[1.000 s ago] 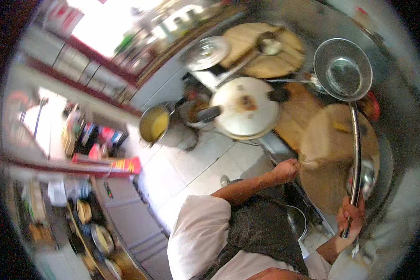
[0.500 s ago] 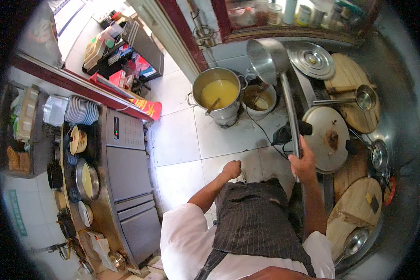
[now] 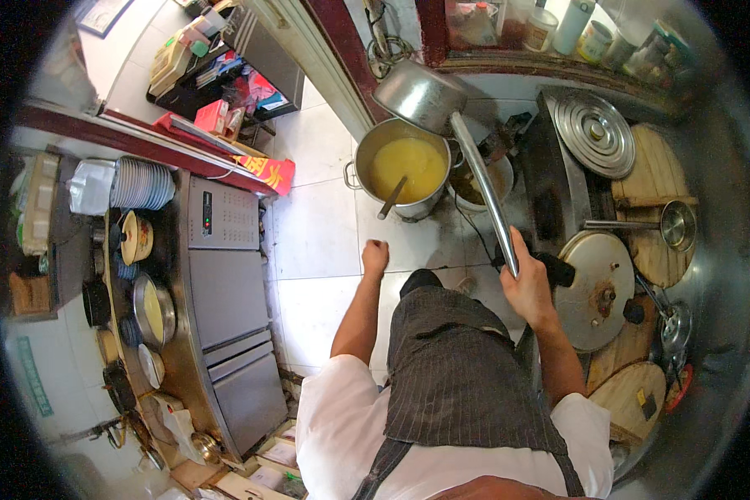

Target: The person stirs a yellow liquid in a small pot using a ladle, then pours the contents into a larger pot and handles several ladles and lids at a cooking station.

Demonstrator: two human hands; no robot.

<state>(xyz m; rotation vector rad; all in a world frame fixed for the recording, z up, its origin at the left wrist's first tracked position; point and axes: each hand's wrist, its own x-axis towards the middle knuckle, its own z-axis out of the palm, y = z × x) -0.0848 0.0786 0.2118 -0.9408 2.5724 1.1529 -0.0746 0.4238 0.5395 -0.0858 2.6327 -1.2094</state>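
Observation:
My right hand [image 3: 527, 287] grips the end of the long metal handle of a big, deep ladle [image 3: 421, 96]. The ladle's bowl is held tilted over the far edge of a tall two-handled metal pot [image 3: 421, 207], and what is in the bowl is hidden. Yellow liquid [image 3: 421, 162] partly fills the pot, where a utensil [image 3: 394, 196] with a brownish handle leans on the near rim. In front of the pot hangs my left hand [image 3: 375, 257], its fingers curled closed with nothing visible in them.
A white bucket [image 3: 504, 171] stands right of the pot, with a cord by it. On the right counter lie lids [image 3: 596, 133], wooden boards [image 3: 642, 400] and a small long-handled ladle [image 3: 679, 225]. Stacked plates [image 3: 142, 183] and bowls [image 3: 154, 308] line the left counter, above a steel cabinet [image 3: 225, 283].
The big ladle has swung left from beside the bucket to over the pot, tilting differently. I have stepped closer to the pot, and my left hand has moved left and forward.

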